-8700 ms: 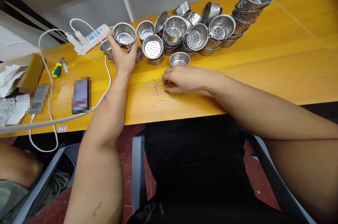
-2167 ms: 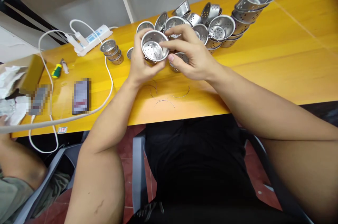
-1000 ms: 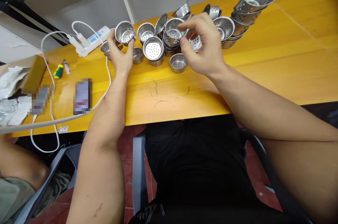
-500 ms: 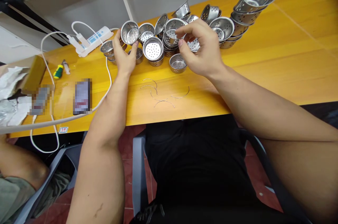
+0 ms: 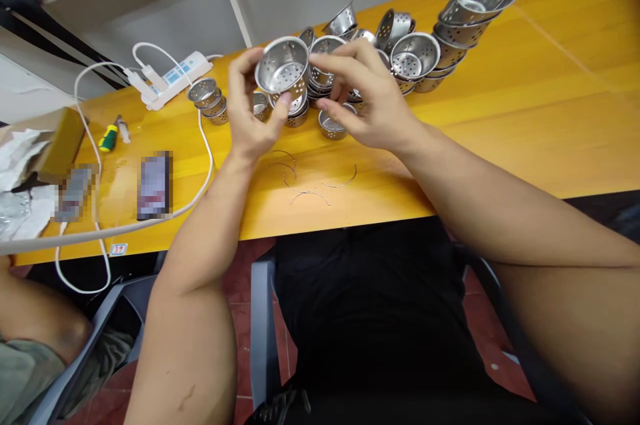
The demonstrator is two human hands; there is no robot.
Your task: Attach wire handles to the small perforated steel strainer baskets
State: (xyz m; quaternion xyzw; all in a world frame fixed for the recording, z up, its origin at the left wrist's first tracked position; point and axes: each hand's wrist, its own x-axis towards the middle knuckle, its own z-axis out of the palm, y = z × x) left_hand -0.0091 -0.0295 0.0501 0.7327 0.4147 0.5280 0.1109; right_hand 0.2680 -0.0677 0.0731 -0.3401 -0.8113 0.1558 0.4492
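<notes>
My left hand (image 5: 255, 111) grips a perforated metal cup (image 5: 283, 68) and holds it up, tilted so its open mouth faces me. Close to the cup's right rim is my right hand (image 5: 370, 95), thumb and fingers apart, with nothing seen between them; whether the index fingertip touches the rim I cannot tell. Behind and below stand several more such cups, among them a single cup (image 5: 334, 123) under my right hand and a cup with a wide mouth (image 5: 414, 57) to its right. Several thin curved wires (image 5: 310, 191) lie on the yellow table (image 5: 380, 191) nearer to me.
A tall leaning stack of cups (image 5: 463, 31) stands at the right, a short stack (image 5: 210, 101) at the left. A white power strip (image 5: 177, 81), its cables, a green screwdriver (image 5: 109, 138) and a phone (image 5: 153, 185) lie left. Another person's arm (image 5: 40, 301) shows at far left.
My left hand has moved right with the cup, away from the short left stack, bringing it nearer to my right hand. My right hand has shifted slightly left and its index finger reaches out more.
</notes>
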